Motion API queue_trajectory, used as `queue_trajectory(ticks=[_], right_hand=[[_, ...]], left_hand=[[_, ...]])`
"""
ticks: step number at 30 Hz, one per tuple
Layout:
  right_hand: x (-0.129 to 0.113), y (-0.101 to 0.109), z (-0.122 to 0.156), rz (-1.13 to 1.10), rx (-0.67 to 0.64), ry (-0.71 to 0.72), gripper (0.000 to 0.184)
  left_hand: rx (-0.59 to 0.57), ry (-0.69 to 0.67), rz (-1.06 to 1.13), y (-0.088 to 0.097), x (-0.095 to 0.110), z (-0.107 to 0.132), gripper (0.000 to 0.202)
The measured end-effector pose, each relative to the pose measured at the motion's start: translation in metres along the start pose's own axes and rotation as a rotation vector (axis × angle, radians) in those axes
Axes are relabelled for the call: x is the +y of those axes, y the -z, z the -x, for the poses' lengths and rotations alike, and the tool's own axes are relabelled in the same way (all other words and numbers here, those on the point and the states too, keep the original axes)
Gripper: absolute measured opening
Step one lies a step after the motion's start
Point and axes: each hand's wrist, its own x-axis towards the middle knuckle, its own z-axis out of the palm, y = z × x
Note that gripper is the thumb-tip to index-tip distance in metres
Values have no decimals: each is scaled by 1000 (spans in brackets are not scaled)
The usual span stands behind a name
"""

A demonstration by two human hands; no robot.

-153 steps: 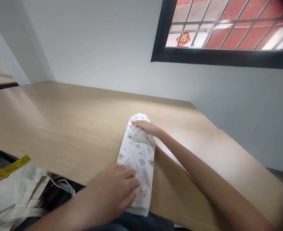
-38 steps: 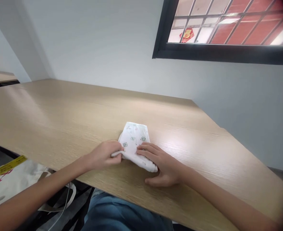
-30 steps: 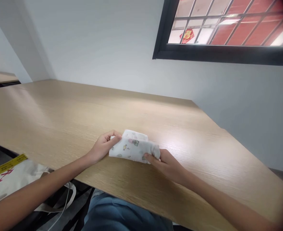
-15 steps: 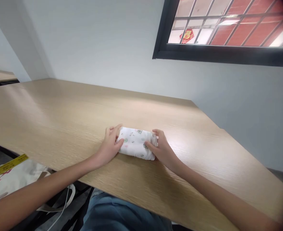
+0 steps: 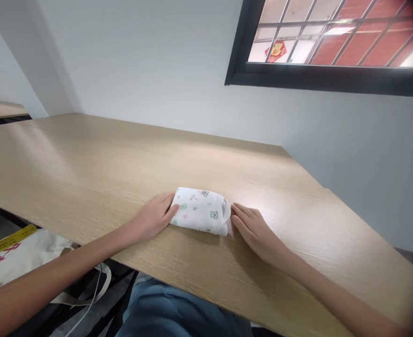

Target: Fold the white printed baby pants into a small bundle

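A folded white cloth (image 5: 197, 210) with small cartoon animal prints lies on the wooden table in front of me. Its right end shows a loose, curled fold. My left hand (image 5: 155, 216) grips the cloth's left end, thumb over the top edge and fingers along the side. At the other end, my right hand (image 5: 257, 230) lies with its fingers stretched out and close together. Those fingertips are at the curled fold, holding nothing; whether they touch it is hard to tell.
The wooden table (image 5: 122, 164) reaches back to a pale wall (image 5: 150, 61) with a dark-framed window (image 5: 318, 77) at upper right. Below the table's front edge at left are a white cloth bag (image 5: 27, 255), a yellow strip (image 5: 8, 241) and a thin white cable (image 5: 96, 292).
My right hand has let go of the cloth's right end and moved slightly right, fingers now straight. The left thumb has slid toward the left edge. The curled fold shows more.
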Motion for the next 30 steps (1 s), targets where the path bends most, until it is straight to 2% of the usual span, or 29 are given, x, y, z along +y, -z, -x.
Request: queue_trajectory(ticks=[4, 7, 9, 11, 13, 18, 20, 22, 24, 26, 28, 30], right_hand=[[-15, -7, 19, -321, 149, -230, 14], [-34, -18, 15, -547, 157, -266, 14], [-41, -24, 7, -569, 163, -277, 18], [-41, -27, -5, -551, 183, -285, 18], [-36, -29, -20, -562, 201, -272, 16], [-14, -36, -61, -612, 159, -202, 13], [-9, -37, -68, -602, 148, -179, 12], [-8, -37, -64, -550, 195, -167, 10], [-13, -35, -50, -410, 290, -44, 7], [-23, -31, -31, -209, 314, 196, 8], [-37, -28, -13, -23, 198, 390, 17], [-50, -26, -2, 134, 62, 448, 38]], left_hand=[[5, 112, 123, 11, 5, -21, 37], [-23, 158, 188, 11, 12, -42, 34], [-45, 167, 209, 8, 14, -45, 27], [-39, 190, 212, 5, 17, -36, 22], [-21, 223, 218, 2, 21, -18, 23], [-29, 286, 276, -3, 46, 32, 28], [-73, 318, 312, 0, 55, 42, 30], [-121, 345, 352, 5, 59, 45, 34], [-135, 363, 394, 11, 56, 44, 37], [-131, 365, 405, 14, 51, 41, 36], [-142, 311, 393, 13, 46, 35, 30], [-179, 239, 403, 9, 45, 30, 23]])
